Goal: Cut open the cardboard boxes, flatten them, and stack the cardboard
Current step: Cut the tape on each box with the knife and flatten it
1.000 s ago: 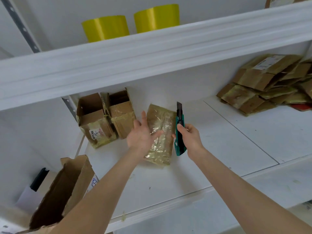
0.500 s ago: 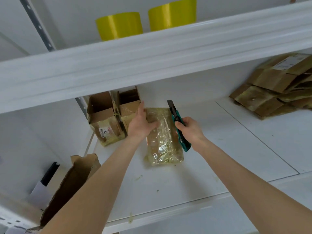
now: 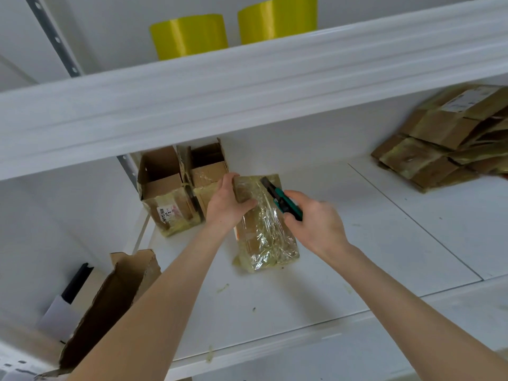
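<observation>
A: Entry one. What do we hold?

B: One taped box (image 3: 264, 226), glossy with tape, lying on the shelf (image 3: 357, 243) with its length running twelve to six. Our left hand (image 3: 225, 204) grips its far corner at eleven o'clock, fingers curled over the edge. Our right hand (image 3: 313, 221) is closed round a green utility knife (image 3: 283, 202), blade out and pointing toward eleven, tip over the box's top face. We cannot tell whether the blade touches the tape.

A: Entry two. Work done?

B: One stack of flattened cardboard (image 3: 439, 144), at two o'clock from the taped box and well apart. We judge those pieces finished.

A: Entry three. Work left?

B: The taped box itself looks sealed, with no cut that we can see. A pair of open boxes (image 3: 167, 188) stands at ten o'clock just beside our left hand, upright and unflattened. One larger open carton (image 3: 110, 306) sits at seven o'clock, below the shelf's edge.

A: Entry four. Other stock?

B: Two yellow rolls (image 3: 189, 37), upper shelf, twelve o'clock.

A: Standing?

B: Partway, we reckon, with several boxes outstanding.
</observation>
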`<state>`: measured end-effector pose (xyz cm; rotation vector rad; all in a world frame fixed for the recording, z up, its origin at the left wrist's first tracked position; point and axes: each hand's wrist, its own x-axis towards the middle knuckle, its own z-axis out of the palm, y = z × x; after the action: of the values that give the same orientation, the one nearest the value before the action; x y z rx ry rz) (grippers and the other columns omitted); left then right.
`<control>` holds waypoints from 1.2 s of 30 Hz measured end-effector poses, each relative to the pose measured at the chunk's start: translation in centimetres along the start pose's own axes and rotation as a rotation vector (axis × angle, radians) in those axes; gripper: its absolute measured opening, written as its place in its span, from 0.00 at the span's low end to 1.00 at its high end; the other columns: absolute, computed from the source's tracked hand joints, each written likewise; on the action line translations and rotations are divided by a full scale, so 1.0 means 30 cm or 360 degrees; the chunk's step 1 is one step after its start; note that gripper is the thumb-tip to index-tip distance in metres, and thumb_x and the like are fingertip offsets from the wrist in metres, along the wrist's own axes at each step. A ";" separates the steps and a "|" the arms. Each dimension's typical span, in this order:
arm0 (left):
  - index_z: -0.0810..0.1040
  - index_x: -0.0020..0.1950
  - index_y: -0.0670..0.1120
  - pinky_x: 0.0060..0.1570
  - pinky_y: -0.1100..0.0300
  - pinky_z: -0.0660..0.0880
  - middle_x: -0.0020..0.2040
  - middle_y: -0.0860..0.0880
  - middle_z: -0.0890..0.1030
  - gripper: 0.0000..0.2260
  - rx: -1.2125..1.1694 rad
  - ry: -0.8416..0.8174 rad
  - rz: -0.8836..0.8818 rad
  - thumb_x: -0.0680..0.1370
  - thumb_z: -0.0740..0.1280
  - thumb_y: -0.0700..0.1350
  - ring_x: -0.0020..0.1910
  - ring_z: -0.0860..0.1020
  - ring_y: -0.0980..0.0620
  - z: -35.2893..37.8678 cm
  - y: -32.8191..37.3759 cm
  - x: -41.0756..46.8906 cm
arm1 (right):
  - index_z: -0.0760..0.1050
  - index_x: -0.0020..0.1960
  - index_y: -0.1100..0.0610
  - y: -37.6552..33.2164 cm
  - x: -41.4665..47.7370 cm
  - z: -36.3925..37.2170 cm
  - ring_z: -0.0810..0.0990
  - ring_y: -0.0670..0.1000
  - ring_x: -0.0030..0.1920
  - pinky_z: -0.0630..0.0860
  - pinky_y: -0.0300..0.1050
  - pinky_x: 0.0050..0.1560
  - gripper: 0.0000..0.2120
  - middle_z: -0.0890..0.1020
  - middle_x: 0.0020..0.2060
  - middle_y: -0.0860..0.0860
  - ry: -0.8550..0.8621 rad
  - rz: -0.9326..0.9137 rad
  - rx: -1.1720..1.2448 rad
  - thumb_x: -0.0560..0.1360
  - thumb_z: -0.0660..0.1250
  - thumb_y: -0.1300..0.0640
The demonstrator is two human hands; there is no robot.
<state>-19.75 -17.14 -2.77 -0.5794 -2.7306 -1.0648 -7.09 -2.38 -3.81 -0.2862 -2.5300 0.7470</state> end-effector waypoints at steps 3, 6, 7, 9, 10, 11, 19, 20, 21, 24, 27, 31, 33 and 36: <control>0.64 0.68 0.50 0.46 0.55 0.75 0.60 0.48 0.76 0.30 -0.0009 0.0026 0.0015 0.70 0.75 0.49 0.51 0.78 0.48 0.005 -0.002 -0.007 | 0.68 0.70 0.43 -0.022 0.006 -0.008 0.79 0.59 0.41 0.73 0.46 0.39 0.22 0.83 0.42 0.55 -0.0064 -0.0030 -0.0219 0.77 0.61 0.53; 0.65 0.68 0.49 0.45 0.57 0.72 0.60 0.48 0.76 0.30 -0.0004 0.0045 0.0005 0.70 0.75 0.49 0.50 0.77 0.48 0.006 -0.001 -0.007 | 0.68 0.69 0.42 -0.043 0.010 -0.001 0.78 0.59 0.40 0.69 0.44 0.37 0.21 0.81 0.40 0.54 -0.0040 -0.0065 -0.0353 0.77 0.61 0.53; 0.65 0.68 0.49 0.44 0.57 0.72 0.60 0.48 0.76 0.30 -0.0011 0.0047 -0.0004 0.71 0.75 0.49 0.48 0.77 0.49 0.006 -0.001 -0.006 | 0.68 0.69 0.43 -0.050 0.005 0.004 0.75 0.59 0.38 0.67 0.44 0.37 0.21 0.79 0.38 0.54 -0.0042 -0.0068 -0.0394 0.77 0.61 0.53; 0.65 0.68 0.49 0.44 0.57 0.73 0.60 0.48 0.75 0.29 -0.0019 0.0060 -0.0024 0.71 0.74 0.49 0.45 0.76 0.50 0.006 -0.007 -0.008 | 0.68 0.69 0.44 -0.058 -0.008 0.021 0.70 0.57 0.36 0.66 0.44 0.36 0.21 0.72 0.32 0.51 -0.0097 -0.0088 -0.0459 0.77 0.61 0.54; 0.65 0.68 0.49 0.44 0.57 0.73 0.60 0.48 0.75 0.30 -0.0015 0.0070 -0.0034 0.71 0.74 0.49 0.44 0.75 0.50 0.004 -0.011 -0.009 | 0.68 0.68 0.45 -0.058 -0.016 0.030 0.69 0.57 0.35 0.65 0.43 0.36 0.20 0.68 0.30 0.50 -0.0132 -0.0105 -0.0468 0.77 0.61 0.55; 0.64 0.68 0.49 0.44 0.57 0.72 0.59 0.49 0.75 0.30 -0.0009 0.0077 -0.0042 0.71 0.75 0.49 0.44 0.75 0.50 0.003 -0.016 -0.011 | 0.69 0.67 0.46 -0.057 -0.025 0.037 0.69 0.56 0.35 0.65 0.43 0.35 0.20 0.66 0.29 0.49 -0.0157 -0.0116 -0.0463 0.76 0.61 0.55; 0.65 0.68 0.48 0.55 0.48 0.75 0.62 0.46 0.75 0.30 -0.0035 0.0044 -0.0126 0.71 0.75 0.47 0.57 0.76 0.45 -0.011 -0.050 -0.014 | 0.73 0.64 0.46 -0.036 -0.084 0.062 0.70 0.55 0.39 0.66 0.43 0.37 0.17 0.66 0.32 0.48 -0.0335 -0.0090 -0.0393 0.76 0.61 0.55; 0.65 0.68 0.48 0.56 0.49 0.74 0.62 0.45 0.75 0.30 -0.0033 0.0056 -0.0128 0.71 0.75 0.47 0.58 0.76 0.44 -0.013 -0.053 -0.014 | 0.73 0.64 0.46 -0.033 -0.095 0.065 0.70 0.55 0.40 0.65 0.43 0.37 0.17 0.66 0.32 0.48 -0.0373 -0.0086 -0.0393 0.76 0.61 0.54; 0.65 0.68 0.48 0.57 0.50 0.74 0.63 0.45 0.74 0.30 -0.0038 0.0061 -0.0137 0.70 0.75 0.47 0.59 0.75 0.44 -0.014 -0.056 -0.016 | 0.74 0.64 0.45 -0.031 -0.111 0.066 0.70 0.55 0.40 0.65 0.43 0.38 0.17 0.66 0.33 0.49 -0.0413 -0.0083 -0.0399 0.76 0.61 0.54; 0.66 0.68 0.46 0.58 0.50 0.73 0.63 0.44 0.74 0.30 -0.0054 0.0073 -0.0149 0.70 0.76 0.47 0.60 0.75 0.43 -0.020 -0.065 -0.022 | 0.74 0.63 0.43 -0.026 -0.142 0.050 0.69 0.54 0.40 0.66 0.43 0.38 0.17 0.70 0.37 0.49 -0.0489 -0.0068 -0.0388 0.76 0.61 0.53; 0.66 0.68 0.45 0.58 0.50 0.73 0.63 0.44 0.74 0.30 -0.0059 0.0105 -0.0157 0.70 0.76 0.46 0.61 0.74 0.43 -0.023 -0.070 -0.026 | 0.77 0.60 0.41 -0.013 -0.147 0.015 0.71 0.52 0.39 0.66 0.42 0.36 0.16 0.72 0.35 0.47 -0.0571 -0.0012 -0.0339 0.73 0.63 0.51; 0.66 0.68 0.46 0.57 0.51 0.72 0.63 0.44 0.74 0.31 -0.0084 0.0138 -0.0182 0.70 0.76 0.49 0.60 0.75 0.44 -0.022 -0.048 -0.025 | 0.75 0.62 0.42 0.028 -0.174 -0.009 0.73 0.53 0.38 0.68 0.43 0.36 0.18 0.78 0.37 0.48 -0.0402 0.0089 -0.0266 0.72 0.64 0.50; 0.66 0.68 0.45 0.54 0.55 0.71 0.63 0.44 0.74 0.32 -0.0116 0.0188 -0.0192 0.70 0.76 0.50 0.60 0.75 0.45 -0.019 -0.035 -0.024 | 0.72 0.64 0.44 0.043 -0.201 0.000 0.72 0.54 0.37 0.67 0.43 0.35 0.18 0.77 0.37 0.48 -0.0288 0.0102 -0.0373 0.74 0.62 0.50; 0.66 0.67 0.43 0.52 0.55 0.70 0.64 0.44 0.73 0.32 -0.0175 0.0318 -0.0201 0.70 0.76 0.50 0.59 0.75 0.44 -0.012 -0.017 -0.032 | 0.73 0.60 0.49 0.061 -0.226 0.012 0.76 0.55 0.39 0.65 0.43 0.34 0.13 0.77 0.41 0.47 -0.0157 0.0020 -0.0516 0.76 0.59 0.50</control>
<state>-19.09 -18.01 -3.09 -0.2992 -2.5757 -1.2364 -1.32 -3.23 -7.72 -0.3814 -2.7422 0.3590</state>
